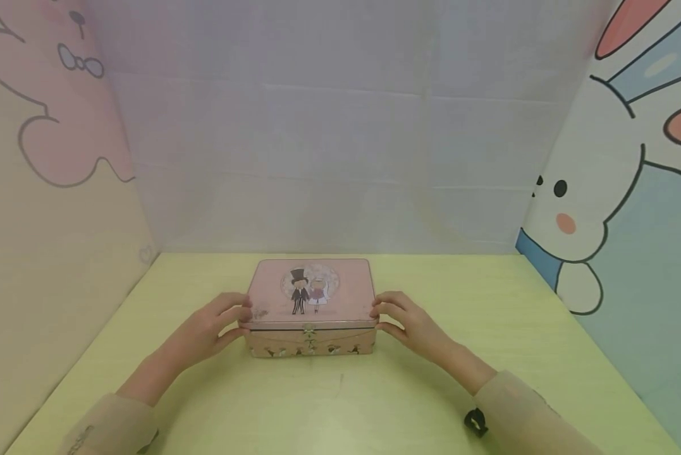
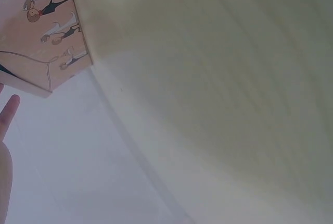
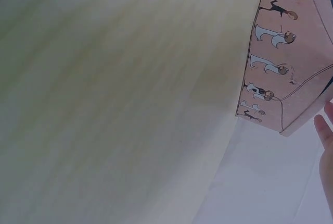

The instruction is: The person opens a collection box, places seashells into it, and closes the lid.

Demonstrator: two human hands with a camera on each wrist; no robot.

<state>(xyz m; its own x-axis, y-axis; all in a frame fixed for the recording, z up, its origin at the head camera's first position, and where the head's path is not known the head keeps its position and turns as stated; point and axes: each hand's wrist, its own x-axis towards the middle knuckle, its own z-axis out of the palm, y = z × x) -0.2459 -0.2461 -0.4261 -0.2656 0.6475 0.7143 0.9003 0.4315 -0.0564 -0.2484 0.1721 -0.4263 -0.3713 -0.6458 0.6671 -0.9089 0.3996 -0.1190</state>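
A pink box (image 1: 346, 294) with a hinged-looking lid lies closed on the table, a cartoon couple on its top and a small metal clasp (image 1: 309, 332) at the front. My left hand (image 1: 212, 325) holds its left side, curved fingers at the lid's edge and the thumb lower down. On the opposite side my right hand (image 1: 411, 325) grips in the same way. Both wrist views catch the patterned front of the box (image 2: 31, 31), (image 3: 281, 52). Only a finger and part of each hand show there, at the frame edge.
The pale yellow table (image 1: 329, 404) runs back to a whitish wall sheet (image 1: 329, 158). Side panels with cartoon animals (image 1: 579, 189) stand left and right. A small black object (image 1: 477, 422) hangs by the right sleeve (image 1: 528, 411).
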